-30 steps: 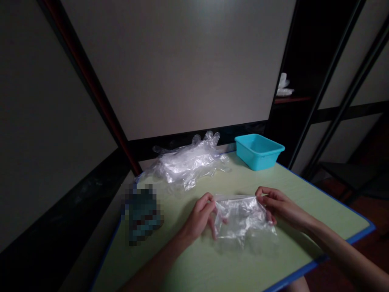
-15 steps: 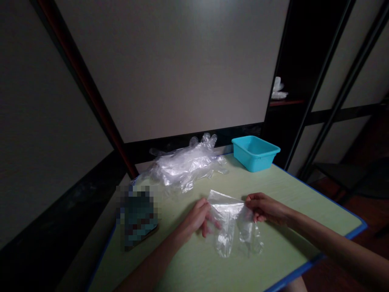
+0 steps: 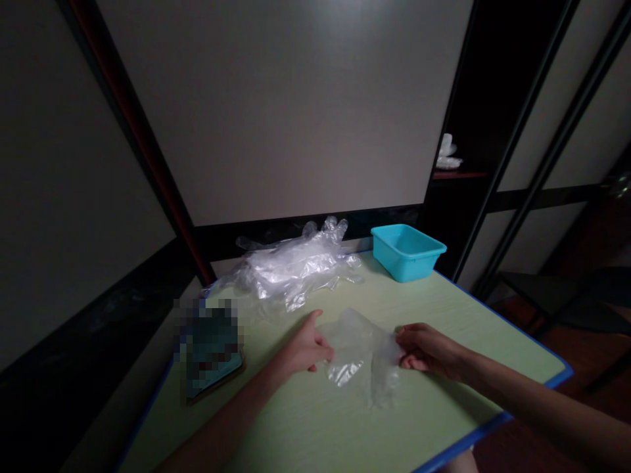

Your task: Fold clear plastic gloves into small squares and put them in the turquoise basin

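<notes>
A clear disposable plastic glove (image 3: 362,345) hangs loosely over the pale green table (image 3: 276,414), its finger parts toward me. My right hand (image 3: 426,348) pinches the glove's right edge between thumb and fingers. At its left edge is my left hand (image 3: 306,345), thumb raised apart and the other fingers partly bent; the fingertips lie close to the plastic, and I cannot tell whether they touch it. Behind both hands, a heap of similar clear plastic gloves (image 3: 290,266) lies spread at the table's back left.
A turquoise plastic basin (image 3: 409,253) stands at the back right corner. On the left, a dark flat object (image 3: 214,355) is blurred by pixels. Cabinet panels (image 3: 296,112) rise behind the table, and a dark chair (image 3: 566,302) stands at right.
My left hand has loosened its pinch on the glove, moved slightly left and lifted its thumb. The glove, stretched between both hands before, now sags from my right hand.
</notes>
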Motion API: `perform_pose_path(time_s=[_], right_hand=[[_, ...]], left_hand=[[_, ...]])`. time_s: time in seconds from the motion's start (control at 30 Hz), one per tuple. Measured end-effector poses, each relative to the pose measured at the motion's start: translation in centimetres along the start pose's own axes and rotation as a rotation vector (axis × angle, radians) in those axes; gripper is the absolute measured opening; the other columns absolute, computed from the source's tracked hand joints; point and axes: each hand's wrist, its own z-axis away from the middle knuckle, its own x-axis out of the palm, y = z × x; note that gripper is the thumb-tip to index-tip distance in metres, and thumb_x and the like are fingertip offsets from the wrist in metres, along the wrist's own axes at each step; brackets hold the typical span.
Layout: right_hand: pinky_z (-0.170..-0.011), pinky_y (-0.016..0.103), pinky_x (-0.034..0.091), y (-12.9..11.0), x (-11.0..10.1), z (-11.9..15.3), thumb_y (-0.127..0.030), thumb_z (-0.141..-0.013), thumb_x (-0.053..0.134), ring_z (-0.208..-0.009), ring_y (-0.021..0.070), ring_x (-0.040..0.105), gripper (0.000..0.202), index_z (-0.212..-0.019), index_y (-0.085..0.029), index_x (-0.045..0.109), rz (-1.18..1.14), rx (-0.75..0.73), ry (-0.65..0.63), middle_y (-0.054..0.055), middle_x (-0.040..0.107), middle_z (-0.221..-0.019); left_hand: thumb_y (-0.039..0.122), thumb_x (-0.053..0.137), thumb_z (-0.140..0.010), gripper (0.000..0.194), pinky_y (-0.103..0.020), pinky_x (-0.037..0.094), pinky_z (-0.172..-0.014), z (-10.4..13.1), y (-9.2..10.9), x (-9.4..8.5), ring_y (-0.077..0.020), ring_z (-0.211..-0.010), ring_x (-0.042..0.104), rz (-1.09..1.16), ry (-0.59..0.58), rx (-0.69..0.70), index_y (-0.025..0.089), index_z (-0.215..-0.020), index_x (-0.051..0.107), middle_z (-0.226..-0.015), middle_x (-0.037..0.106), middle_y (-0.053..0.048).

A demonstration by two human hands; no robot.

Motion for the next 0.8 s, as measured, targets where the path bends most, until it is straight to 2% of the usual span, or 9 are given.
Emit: perform_pose_path(time_s=[0.1,0.2,0.27,0.3,0.37,0.43,0.5,0.6,0.8], right_hand=[[-0.036,0.009,0.04,1.2,0.7,1.7,-0.016,-0.08,0.043,-0.04,0.0056,0.057,0.009,-0.071,-0.016,0.042,0.062,0.063,-0.051,0.005,0.065,-0.058],[-0.037,0.014,0.041,1.6,0.5,2.8,-0.031,-0.082,0.044,-0.041,0.0086,0.057,0.015,-0.079,-0.016,0.042,0.331,0.062,-0.144,0.005,0.065,-0.057],[-0.039,0.02,0.043,0.9,-0.3,2.9,-0.041,-0.081,0.045,-0.043,0.0125,0.058,0.026,-0.082,-0.015,0.044,0.611,-0.081,-0.164,0.004,0.062,-0.054],[-0.042,0.023,0.045,0.3,-0.8,2.8,-0.044,-0.08,0.047,-0.047,0.0141,0.059,0.03,-0.084,-0.015,0.046,0.755,-0.236,-0.136,0.005,0.063,-0.058],[-0.061,0.032,0.05,-1.2,-1.6,2.4,-0.046,-0.077,0.051,-0.07,0.0196,0.062,0.037,-0.095,-0.014,0.05,1.005,-0.548,-0.082,0.011,0.065,-0.082],[-0.085,0.038,0.043,-2.4,-1.9,1.9,-0.048,-0.074,0.054,-0.101,0.0255,0.054,0.055,-0.115,-0.012,0.045,1.189,-0.72,-0.13,0.017,0.055,-0.114],[-0.098,0.041,0.03,-3.1,-1.7,1.2,-0.052,-0.07,0.057,-0.121,0.0287,0.034,0.079,-0.131,-0.009,0.03,1.327,-0.742,-0.245,0.019,0.034,-0.134],[-0.102,0.049,0.017,-3.0,-1.1,0.1,-0.057,-0.062,0.061,-0.128,0.032,0.013,0.101,-0.138,-0.011,0.011,1.468,-0.673,-0.355,0.018,0.012,-0.142],[-0.096,0.062,0.011,-1.9,-1.0,-1.2,-0.058,-0.055,0.064,-0.126,0.0387,0.005,0.111,-0.138,-0.013,0.006,1.533,-0.669,-0.321,0.018,0.007,-0.141]], left_hand=[[0.011,0.057,-0.057,0.075,-0.011,0.03,-0.031,-1.2,-0.8,-0.1,-0.0069,-0.043,0.045,0.061,0.199,0.077,0.015,-0.125,0.024,-0.058,0.05,0.008],[0.017,0.057,-0.059,0.062,-0.011,0.029,-0.029,-2.1,-1.6,-0.3,-0.0055,-0.04,0.041,0.105,0.411,0.197,0.019,-0.116,0.031,-0.063,0.051,0.008],[0.02,0.054,-0.062,0.054,-0.012,0.03,-0.029,-2.4,-2.1,-0.3,-0.0054,-0.04,0.04,0.123,0.492,0.252,0.02,-0.111,0.032,-0.067,0.051,0.007],[0.021,0.053,-0.063,0.05,-0.012,0.03,-0.029,-2.5,-2.3,-0.3,-0.0054,-0.04,0.04,0.129,0.514,0.269,0.02,-0.109,0.033,-0.068,0.051,0.007],[0.021,0.051,-0.064,0.044,-0.012,0.03,-0.032,-2.4,-2.5,-0.2,-0.0051,-0.041,0.041,0.138,0.534,0.296,0.021,-0.104,0.035,-0.069,0.05,0.007],[0.021,0.05,-0.065,0.038,-0.012,0.031,-0.034,-2.3,-2.6,-0.1,-0.0048,-0.041,0.041,0.14,0.542,0.326,0.021,-0.1,0.036,-0.068,0.049,0.007],[0.022,0.049,-0.066,0.033,-0.013,0.031,-0.035,-2.2,-2.7,0.0,-0.0049,-0.041,0.04,0.134,0.54,0.349,0.021,-0.097,0.037,-0.067,0.049,0.008],[0.022,0.048,-0.067,0.03,-0.013,0.03,-0.036,-2.2,-2.7,0.1,-0.0051,-0.041,0.039,0.117,0.529,0.373,0.02,-0.095,0.038,-0.065,0.048,0.008],[0.016,0.045,-0.064,0.028,-0.014,0.03,-0.038,-2.0,-2.5,0.1,-0.006,-0.04,0.038,0.084,0.497,0.392,0.019,-0.092,0.04,-0.06,0.047,0.008]])
